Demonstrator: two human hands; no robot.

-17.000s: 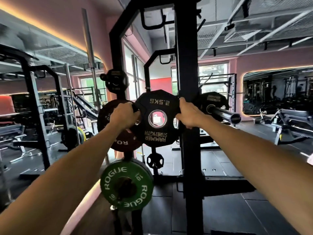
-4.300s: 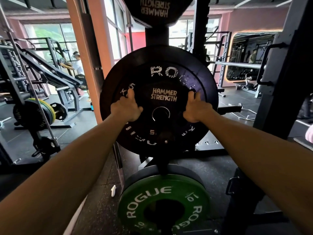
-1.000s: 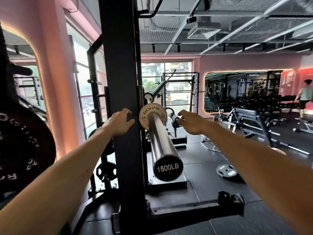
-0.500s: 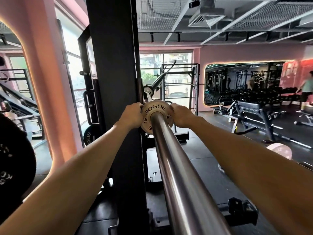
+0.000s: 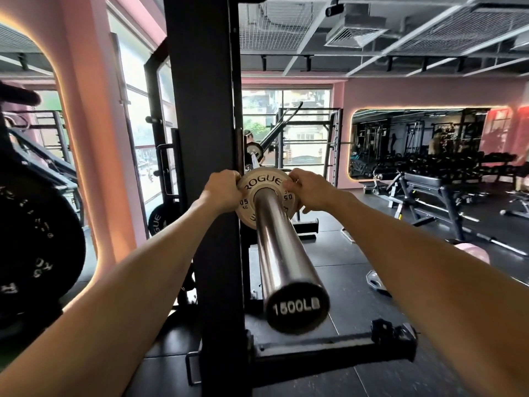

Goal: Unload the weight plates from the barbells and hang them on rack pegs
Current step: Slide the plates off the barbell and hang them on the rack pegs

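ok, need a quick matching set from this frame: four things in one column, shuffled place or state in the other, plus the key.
Things:
1. small white plate
2. bar end cap
3. big black plate
4. bench

Places or states:
A. far left edge of view
B. nearest the camera, printed 1500LB
C. back on the right, by the mirror
D. on the bar sleeve, gripped by both hands

Pairs: 1-D, 2-B, 3-A, 4-C. The left hand and right hand hold the white plate's opposite rims.
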